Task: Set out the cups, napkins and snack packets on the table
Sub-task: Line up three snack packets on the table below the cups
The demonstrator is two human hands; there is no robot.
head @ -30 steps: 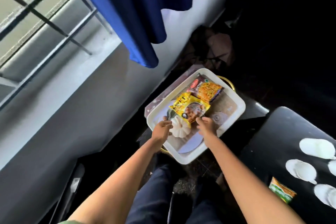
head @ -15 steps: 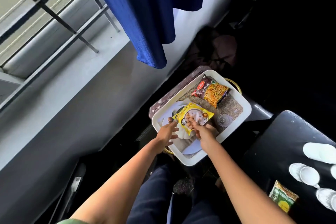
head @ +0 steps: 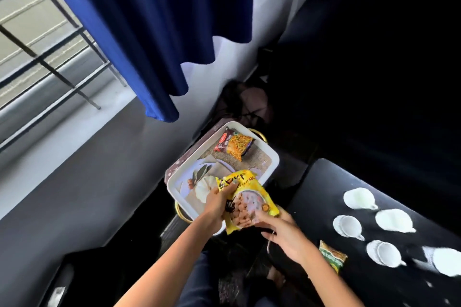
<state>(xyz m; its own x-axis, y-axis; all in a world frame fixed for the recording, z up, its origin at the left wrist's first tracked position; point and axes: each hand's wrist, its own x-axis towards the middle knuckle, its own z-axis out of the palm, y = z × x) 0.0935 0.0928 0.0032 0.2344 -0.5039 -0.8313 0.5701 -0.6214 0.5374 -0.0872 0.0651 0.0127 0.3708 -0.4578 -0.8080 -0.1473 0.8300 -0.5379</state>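
Observation:
A yellow snack packet (head: 245, 200) is lifted just above the near end of a white tray (head: 273, 161). My left hand (head: 219, 200) grips its left side, thumb on top. My right hand (head: 282, 229) holds its lower right corner from underneath. A red and orange snack packet (head: 235, 144) lies at the tray's far end. On the black table (head: 311, 194) to the right stand several white cups (head: 349, 225) on white napkins, with a green snack packet (head: 333, 258) at the near edge.
The tray rests on a low stand with gold handles (head: 260, 133) beside the wall. A blue curtain (head: 139, 32) hangs above it, with a barred window (head: 37, 45) to the left. My dark-trousered legs sit below the hands.
The yellow packet has come up off the tray and moved toward me and rightward. Both hands now hold it, where before they only touched it on the tray.

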